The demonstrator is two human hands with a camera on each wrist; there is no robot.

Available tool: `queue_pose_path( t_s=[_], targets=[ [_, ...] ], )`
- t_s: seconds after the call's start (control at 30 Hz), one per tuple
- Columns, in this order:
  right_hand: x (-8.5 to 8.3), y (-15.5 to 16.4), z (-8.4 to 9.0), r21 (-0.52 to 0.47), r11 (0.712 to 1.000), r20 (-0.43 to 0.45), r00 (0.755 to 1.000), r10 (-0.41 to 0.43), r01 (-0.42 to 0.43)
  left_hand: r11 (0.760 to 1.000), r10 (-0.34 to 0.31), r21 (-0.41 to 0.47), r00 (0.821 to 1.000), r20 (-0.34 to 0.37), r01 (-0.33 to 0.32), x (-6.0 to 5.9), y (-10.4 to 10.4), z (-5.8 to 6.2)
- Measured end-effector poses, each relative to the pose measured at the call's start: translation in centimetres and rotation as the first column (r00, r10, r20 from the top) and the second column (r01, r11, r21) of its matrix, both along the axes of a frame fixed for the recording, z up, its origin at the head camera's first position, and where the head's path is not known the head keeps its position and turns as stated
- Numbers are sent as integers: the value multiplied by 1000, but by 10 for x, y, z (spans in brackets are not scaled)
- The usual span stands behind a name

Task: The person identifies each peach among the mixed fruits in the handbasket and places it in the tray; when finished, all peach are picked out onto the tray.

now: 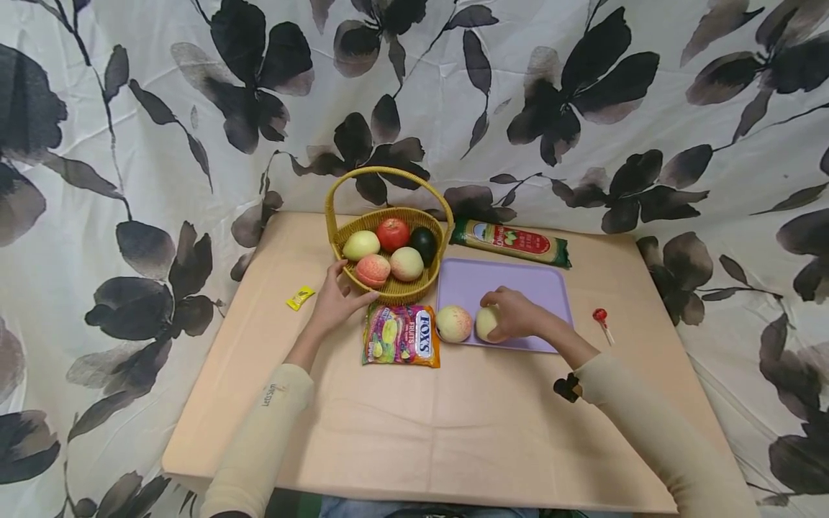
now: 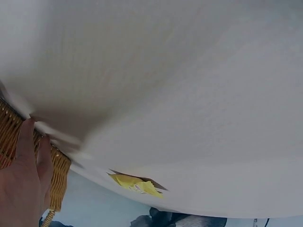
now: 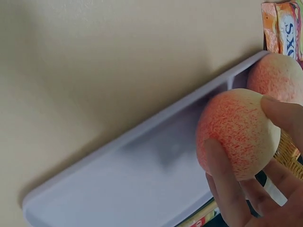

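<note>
Right hand [image 1: 518,316] grips a peach [image 3: 236,132] with curled fingers over the purple tray [image 1: 518,284], just beside a second peach [image 1: 454,323] at the tray's near edge, while the left hand [image 1: 337,302] rests with straight fingers against the wicker basket [image 1: 395,288].

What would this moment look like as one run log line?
left hand: rests on basket rim | right hand: grips peach on purple tray | second peach: on tray beside it
</note>
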State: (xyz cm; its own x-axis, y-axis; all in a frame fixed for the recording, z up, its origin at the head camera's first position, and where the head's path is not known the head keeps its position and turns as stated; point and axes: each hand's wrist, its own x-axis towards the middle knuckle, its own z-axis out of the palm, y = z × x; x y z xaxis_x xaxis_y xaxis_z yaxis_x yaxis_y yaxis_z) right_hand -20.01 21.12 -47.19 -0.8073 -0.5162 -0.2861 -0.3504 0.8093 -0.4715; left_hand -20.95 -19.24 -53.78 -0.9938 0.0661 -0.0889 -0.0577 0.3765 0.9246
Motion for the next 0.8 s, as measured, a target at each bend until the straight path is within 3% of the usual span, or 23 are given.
queue_pose_path(
  t_s=[0.43,0.8],
  targets=[
    [4,2,-11,-87,996,-6,999,-35,34,1000,-4,14,1000,-11,4,-1,0,1],
    [5,4,-12,-76,997,1,1000,-9,9,1000,-5,20,1000,-10,5,-1,0,1]
  ],
)
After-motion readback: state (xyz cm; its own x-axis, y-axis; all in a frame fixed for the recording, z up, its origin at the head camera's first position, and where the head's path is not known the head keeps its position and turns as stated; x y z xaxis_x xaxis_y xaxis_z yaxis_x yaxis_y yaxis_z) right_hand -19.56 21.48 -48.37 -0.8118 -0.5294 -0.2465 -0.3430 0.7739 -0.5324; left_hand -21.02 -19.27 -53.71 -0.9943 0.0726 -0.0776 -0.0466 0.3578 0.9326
